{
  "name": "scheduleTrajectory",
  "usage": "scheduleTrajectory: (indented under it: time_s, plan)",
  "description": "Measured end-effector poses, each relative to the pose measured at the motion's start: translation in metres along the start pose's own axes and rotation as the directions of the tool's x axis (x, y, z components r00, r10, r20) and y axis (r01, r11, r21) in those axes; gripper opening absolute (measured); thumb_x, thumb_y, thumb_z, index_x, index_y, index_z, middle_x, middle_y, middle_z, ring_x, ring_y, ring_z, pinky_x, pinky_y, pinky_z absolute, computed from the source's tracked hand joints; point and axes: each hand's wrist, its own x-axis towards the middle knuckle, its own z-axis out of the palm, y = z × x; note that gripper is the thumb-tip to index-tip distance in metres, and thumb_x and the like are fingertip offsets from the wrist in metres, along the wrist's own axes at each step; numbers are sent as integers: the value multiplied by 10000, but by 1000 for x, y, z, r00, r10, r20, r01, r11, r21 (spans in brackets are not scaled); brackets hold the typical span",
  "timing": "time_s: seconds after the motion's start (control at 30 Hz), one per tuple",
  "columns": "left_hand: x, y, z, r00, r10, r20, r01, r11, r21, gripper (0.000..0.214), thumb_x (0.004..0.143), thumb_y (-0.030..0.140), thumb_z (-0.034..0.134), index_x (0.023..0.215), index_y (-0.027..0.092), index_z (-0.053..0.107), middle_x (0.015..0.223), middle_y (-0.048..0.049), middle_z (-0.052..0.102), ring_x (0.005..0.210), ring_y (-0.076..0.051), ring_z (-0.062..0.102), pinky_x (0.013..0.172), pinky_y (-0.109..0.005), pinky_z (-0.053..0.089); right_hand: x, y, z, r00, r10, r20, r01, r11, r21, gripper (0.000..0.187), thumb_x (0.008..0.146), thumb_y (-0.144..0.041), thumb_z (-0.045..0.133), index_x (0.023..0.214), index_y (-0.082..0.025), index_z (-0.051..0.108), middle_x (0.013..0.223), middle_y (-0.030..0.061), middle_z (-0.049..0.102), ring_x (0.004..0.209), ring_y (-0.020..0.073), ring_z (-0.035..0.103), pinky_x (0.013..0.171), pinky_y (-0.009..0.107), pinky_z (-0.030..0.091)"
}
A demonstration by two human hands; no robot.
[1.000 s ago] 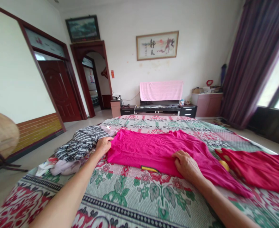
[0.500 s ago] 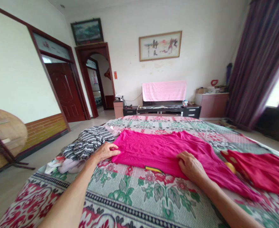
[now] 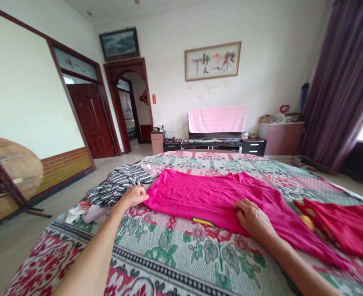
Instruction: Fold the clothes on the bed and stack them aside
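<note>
A bright pink shirt lies spread across the patterned bed cover, with what looks like a sleeve stretching out to the right. My left hand is closed on its left edge, thumb and fingers pinched together. Lower right on the cloth, my right hand presses down with curled fingers that grip the fabric near its front edge. A thin yellow and black object pokes out from under the front hem; its kind is unclear.
Beside my left hand lies a heap of black-and-white striped cloth with pale pieces below it. Red clothing and a round yellow thing are at right. A folded round table stands at far left.
My left hand has closed on the shirt's left edge, its fingers drawn in from lying over the cloth. The right hand stays on the shirt. The view has shifted slightly left.
</note>
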Motion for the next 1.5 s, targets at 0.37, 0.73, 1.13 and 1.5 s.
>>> scheduleTrajectory:
  time_s: [0.37,0.73,1.13,1.5]
  plan:
    - [-6,10,-12,974,-215,74,194,954,227,210,627,248,565,748,181,723,818,-108,725,790,-235,670,637,-269,450,0,0,-1,1000,5,13,-5,1000,-27,286,788,-167,385,871,-199,657,904,60,655,864,183,600,805,282,445]
    - [-6,45,19,984,130,-121,-108,979,170,546,875,439,369,1313,151,520,1366,-116,522,1270,-212,463,1060,-291,328,0,-2,-2,1000,15,22,-15,1000,-14,296,784,-172,376,869,-197,658,917,66,656,875,188,601,809,291,449]
    - [-8,47,42,993,-82,84,79,996,37,835,819,655,326,1448,106,323,1554,-148,188,1422,-351,160,1116,-485,214,0,-1,-2,999,24,27,-24,1000,-8,296,794,-175,371,874,-190,655,922,69,653,869,194,596,808,310,451]
    - [-36,17,23,953,-218,-212,237,969,71,371,889,343,379,856,186,713,937,-123,703,945,-238,644,792,-300,448,0,1,1,1000,12,7,-11,1000,-21,306,785,-159,391,896,-186,675,919,67,666,878,189,611,820,294,448]
